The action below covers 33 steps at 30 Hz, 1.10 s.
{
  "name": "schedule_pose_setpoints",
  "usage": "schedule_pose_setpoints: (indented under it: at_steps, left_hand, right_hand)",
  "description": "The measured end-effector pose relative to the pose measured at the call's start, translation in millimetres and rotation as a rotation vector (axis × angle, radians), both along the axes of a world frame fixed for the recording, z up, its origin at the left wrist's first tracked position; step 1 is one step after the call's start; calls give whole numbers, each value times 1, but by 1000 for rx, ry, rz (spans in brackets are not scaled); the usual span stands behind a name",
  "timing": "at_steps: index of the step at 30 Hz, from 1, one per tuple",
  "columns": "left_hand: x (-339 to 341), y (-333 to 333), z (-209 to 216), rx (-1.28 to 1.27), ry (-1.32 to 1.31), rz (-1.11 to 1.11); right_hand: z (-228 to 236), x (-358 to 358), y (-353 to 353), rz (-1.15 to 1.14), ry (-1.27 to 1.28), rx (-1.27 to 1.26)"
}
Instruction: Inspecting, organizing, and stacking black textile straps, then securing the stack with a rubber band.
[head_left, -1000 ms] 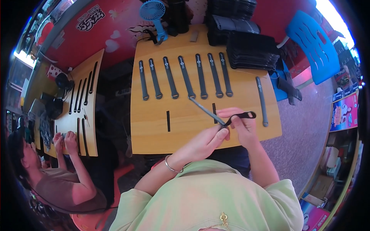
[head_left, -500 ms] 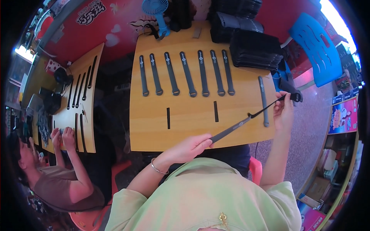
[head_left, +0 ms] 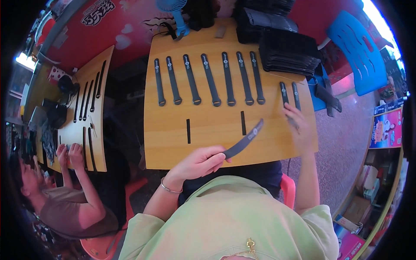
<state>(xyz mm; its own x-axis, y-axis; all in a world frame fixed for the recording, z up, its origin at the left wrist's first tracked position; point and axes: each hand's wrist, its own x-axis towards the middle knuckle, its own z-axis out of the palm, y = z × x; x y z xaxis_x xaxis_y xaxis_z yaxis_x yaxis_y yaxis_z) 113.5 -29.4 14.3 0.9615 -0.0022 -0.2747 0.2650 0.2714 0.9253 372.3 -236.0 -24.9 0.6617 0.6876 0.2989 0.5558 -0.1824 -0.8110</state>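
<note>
My left hand (head_left: 201,162) is closed on one end of a dark grey strap (head_left: 245,141). The strap's free end curves up and right above the table's front edge. At the table's right side, my right hand (head_left: 299,125) is blurred, its fingers stretched over the lower parts of two flat straps. Of these, the left strap (head_left: 284,92) lies close beside the right strap (head_left: 296,95); their lower ends are partly hidden by the hand. Several more straps (head_left: 211,80) lie in a spaced row across the wooden table (head_left: 212,151), slotted round ends toward me.
Two short black strips (head_left: 188,131) lie nearer me. Stacks of black straps or pouches (head_left: 288,52) stand at the back right, a blue fan (head_left: 178,17) at the back. A blue chair (head_left: 357,52) stands right. Left, another person (head_left: 65,195) works at a second table.
A second strap now lies beside the one at the table's right. My right hand has let go of the strap stretched between my hands and moved down-left. My left hand still holds its strap.
</note>
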Motion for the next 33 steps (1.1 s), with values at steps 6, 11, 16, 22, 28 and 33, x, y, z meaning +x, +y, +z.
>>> schedule_pose_setpoints:
  at_steps: [6,11,16,22,28,33]
  left_hand:
    - [5,8,6,159,-40,-61]
    - [6,9,-12,174,-175,-100]
    - [2,26,2,121,54,-83]
    - [-15,48,-24,283,75,283]
    - [-17,71,-48,263,101,498]
    - [-10,83,-62,218,69,663]
  right_hand:
    - [0,-4,-3,92,-508,-467]
    - [40,-48,37,304,-135,-44]
    - [19,-53,49,560,89,-164]
    - [13,-62,67,378,460,-213]
    - [-7,-60,84,178,656,-170]
    - [-19,-59,97,12,649,-123]
